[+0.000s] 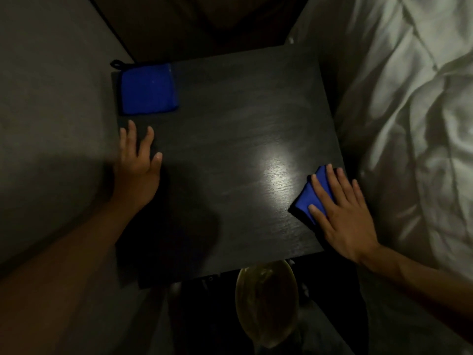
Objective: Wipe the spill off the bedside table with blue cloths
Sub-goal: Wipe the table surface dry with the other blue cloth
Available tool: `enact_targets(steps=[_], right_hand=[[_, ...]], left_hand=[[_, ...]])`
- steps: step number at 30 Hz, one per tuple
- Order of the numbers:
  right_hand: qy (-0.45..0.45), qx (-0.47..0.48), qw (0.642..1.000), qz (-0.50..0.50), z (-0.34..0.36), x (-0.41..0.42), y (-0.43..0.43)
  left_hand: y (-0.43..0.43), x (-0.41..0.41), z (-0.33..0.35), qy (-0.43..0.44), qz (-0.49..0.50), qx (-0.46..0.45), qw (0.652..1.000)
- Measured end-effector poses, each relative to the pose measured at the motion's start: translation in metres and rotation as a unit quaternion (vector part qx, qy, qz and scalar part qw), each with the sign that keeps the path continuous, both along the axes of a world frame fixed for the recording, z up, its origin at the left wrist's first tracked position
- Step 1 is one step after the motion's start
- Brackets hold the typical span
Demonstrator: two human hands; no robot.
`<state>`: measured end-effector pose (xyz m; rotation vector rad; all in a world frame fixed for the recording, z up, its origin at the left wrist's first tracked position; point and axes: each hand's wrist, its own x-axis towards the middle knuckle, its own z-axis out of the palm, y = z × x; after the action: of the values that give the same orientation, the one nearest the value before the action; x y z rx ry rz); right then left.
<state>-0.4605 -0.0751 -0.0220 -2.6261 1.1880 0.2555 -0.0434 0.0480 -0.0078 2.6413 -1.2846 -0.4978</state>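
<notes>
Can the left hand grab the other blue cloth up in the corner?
Probably yes. The left hand rests flat just below the folded blue cloth, with only bare table between them.

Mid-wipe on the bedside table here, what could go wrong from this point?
1. The right hand presses its blue cloth at the table's right edge; another stroke could push liquid onto the white bedding.
2. The folded cloth sits at the far-left corner and might get knocked off.
3. Dim light and glare hide any remaining spill, so patches may be missed.
</notes>
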Motion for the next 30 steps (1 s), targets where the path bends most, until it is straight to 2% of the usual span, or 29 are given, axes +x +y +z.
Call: enact_targets(steps=[8,16,22,25,27,30], right_hand=[[-0.027,-0.002,0.998,-0.064,0.001,0.056,-0.056],[-0.01,-0.02,0.998,-0.058,-0.002,0.136,-0.135],[-0.012,-0.017,1.0,-0.012,0.003,0.191,-0.169],[-0.004,-0.025,1.0,0.018,0.003,0.205,-0.178],[-0.004,-0.029,0.999,0.041,0.003,0.212,-0.182],[-0.009,-0.032,0.996,0.079,0.003,0.22,-0.188]], left_hand=[[0.0,0.001,-0.004,-0.019,-0.006,-0.011,1.0],[-0.004,-0.002,-0.006,-0.016,0.047,-0.042,0.998],[-0.032,0.001,0.008,-0.114,0.076,-0.091,0.986],[-0.054,0.011,0.011,-0.134,0.082,-0.126,0.98],[-0.068,0.026,0.01,-0.126,0.069,-0.145,0.979],[-0.087,0.054,0.005,-0.127,-0.033,-0.108,0.985]])
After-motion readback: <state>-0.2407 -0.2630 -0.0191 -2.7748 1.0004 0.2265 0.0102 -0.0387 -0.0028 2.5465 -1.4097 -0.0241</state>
